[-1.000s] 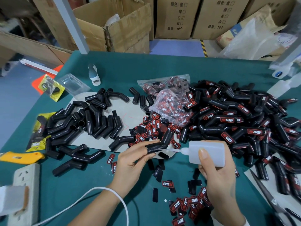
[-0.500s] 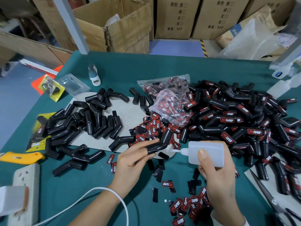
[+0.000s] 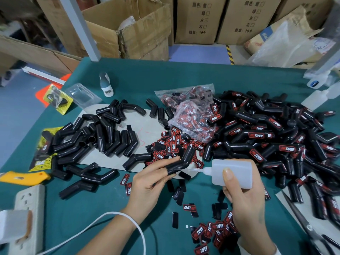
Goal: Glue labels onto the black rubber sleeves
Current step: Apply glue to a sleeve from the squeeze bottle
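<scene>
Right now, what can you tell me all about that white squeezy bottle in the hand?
The glue bottle is cloudy white plastic, flat-sided, with a thin pointed nozzle. It lies sideways in the right hand, thumb on its front, above the green table. The nozzle points left, its tip at or very near the bent black rubber sleeve pinched by the left hand.

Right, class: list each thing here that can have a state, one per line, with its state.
left hand: holding an unlabelled sleeve
held sleeve: bent, no label
right hand: gripping the glue bottle
glue bottle: uncapped, nozzle at the sleeve
right-hand pile: labelled
left-hand pile: unlabelled
label bag: full
</scene>
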A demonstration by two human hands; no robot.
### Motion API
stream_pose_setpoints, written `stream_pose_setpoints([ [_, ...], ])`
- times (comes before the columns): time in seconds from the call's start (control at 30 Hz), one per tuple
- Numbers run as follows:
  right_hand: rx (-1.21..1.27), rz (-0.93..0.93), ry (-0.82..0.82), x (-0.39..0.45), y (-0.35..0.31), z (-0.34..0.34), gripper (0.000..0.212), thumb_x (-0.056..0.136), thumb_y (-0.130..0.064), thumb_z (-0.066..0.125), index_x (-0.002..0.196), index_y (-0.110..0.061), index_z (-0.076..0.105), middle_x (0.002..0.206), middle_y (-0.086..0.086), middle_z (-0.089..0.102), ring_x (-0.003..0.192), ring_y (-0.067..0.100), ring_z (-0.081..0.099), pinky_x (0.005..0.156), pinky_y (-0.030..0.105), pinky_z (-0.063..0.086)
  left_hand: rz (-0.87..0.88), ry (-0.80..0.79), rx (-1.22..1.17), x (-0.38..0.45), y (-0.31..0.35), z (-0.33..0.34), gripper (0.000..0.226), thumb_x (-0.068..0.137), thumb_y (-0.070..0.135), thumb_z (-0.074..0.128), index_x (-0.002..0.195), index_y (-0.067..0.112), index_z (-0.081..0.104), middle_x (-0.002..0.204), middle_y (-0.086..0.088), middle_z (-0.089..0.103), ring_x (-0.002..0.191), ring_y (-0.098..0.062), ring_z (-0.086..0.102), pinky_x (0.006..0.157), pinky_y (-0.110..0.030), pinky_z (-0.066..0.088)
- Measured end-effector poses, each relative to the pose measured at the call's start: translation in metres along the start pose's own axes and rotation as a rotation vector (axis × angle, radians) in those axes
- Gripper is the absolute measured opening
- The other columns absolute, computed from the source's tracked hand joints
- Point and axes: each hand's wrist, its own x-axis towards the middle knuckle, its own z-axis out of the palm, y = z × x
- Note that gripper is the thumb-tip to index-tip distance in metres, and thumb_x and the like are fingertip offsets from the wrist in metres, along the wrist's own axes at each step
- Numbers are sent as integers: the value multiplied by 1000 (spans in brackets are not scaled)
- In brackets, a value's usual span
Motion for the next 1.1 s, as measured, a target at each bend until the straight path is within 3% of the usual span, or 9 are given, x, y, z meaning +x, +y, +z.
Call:
stream_pose_setpoints([
  [0.13,6,-11,6,0,0,1,41,82,-65,70,111,-37,66,99,-4,75,91,13,74,75,18,57,-14,-6,-17,-1,-1,0,27,99,14,60,117,9,78,133,5,70,120,-19,69,94,-37,60],
  [0.3,4,-23,0,0,1,0,37,84,-60,69,112,-36,66,99,-4,74,91,14,73,75,19,57,-26,-13,-23,-3,-4,0,24,100,8,62,118,10,78,133,6,70,120,-20,69,93,-41,61],
  [0.4,3,-16,12,1,0,0,47,81,-73,70,112,-38,66,100,-5,74,91,12,73,76,18,57,-29,-7,-25,-1,-4,0,24,100,12,62,116,8,79,133,5,71,120,-20,69,94,-40,60],
  [0.5,22,-3,15,3,1,-1,56,77,-78,70,113,-34,66,97,-7,73,87,8,72,71,17,56,-12,16,31,1,-8,2,20,100,12,66,101,-1,80,131,5,71,116,-19,70,95,-35,59],
  [0.57,38,-8,20,5,3,-1,59,80,-76,71,116,-30,66,91,-10,71,75,4,66,65,15,53,-34,44,27,4,-13,6,16,98,4,65,91,-3,78,130,3,71,113,-22,71,91,-37,60],
  [0.7,100,5,29,12,10,-5,58,83,-69,75,118,-23,65,80,-9,64,59,-1,51,56,16,46,-30,58,-32,8,-20,18,29,89,-28,59,100,-8,78,129,-3,70,114,-22,69,87,-32,62],
  [0.9,72,-22,67,11,15,-4,57,81,-73,73,116,-29,65,89,-8,69,70,3,62,63,15,51,14,102,-12,9,-22,17,41,87,-27,62,110,2,79,126,2,70,110,-20,69,82,-27,61],
  [1.0,66,-32,87,10,14,0,55,79,-75,73,114,-33,66,94,-6,72,81,7,69,67,19,55,-22,98,-24,11,-24,19,34,91,-22,62,110,1,79,124,-1,70,106,-23,69,79,-29,61],
  [1.1,110,-45,94,14,11,2,54,80,-74,74,113,-32,66,92,-7,70,76,6,65,65,17,52,-80,117,-61,14,-25,19,26,95,-11,62,111,1,79,122,-1,70,105,-23,68,79,-28,61],
])
